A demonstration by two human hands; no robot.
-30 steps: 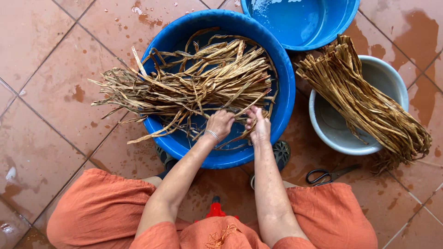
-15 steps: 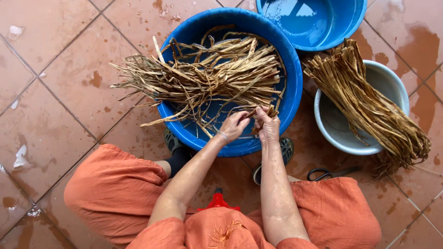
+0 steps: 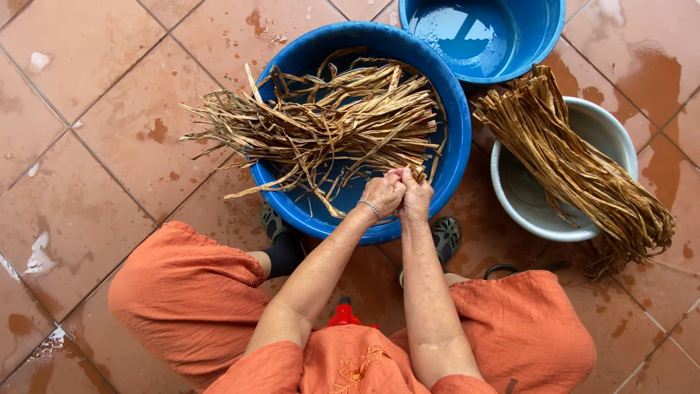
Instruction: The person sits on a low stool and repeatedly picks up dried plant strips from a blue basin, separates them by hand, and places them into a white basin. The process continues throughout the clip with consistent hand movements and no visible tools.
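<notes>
A big blue basin (image 3: 456,138) holds a loose pile of dry tan leaf strips (image 3: 328,128) lying across it, some hanging over its left rim. My left hand (image 3: 381,194), with a thin bracelet at the wrist, and my right hand (image 3: 415,195) are pressed together over the basin's near rim. Both pinch the ends of a few strips at the pile's right end. My fingers are curled tight around them.
A pale grey bowl (image 3: 616,131) at the right carries a neat bundle of tan strips (image 3: 576,164) laid across it. A second blue basin (image 3: 539,40) with water stands at the top. Wet terracotta floor tiles (image 3: 109,146) surround everything. My orange-clad knees flank the basin.
My hands have drawn closer together and now touch, gripping the strip ends. The view has shifted so the basins sit farther right and higher.
</notes>
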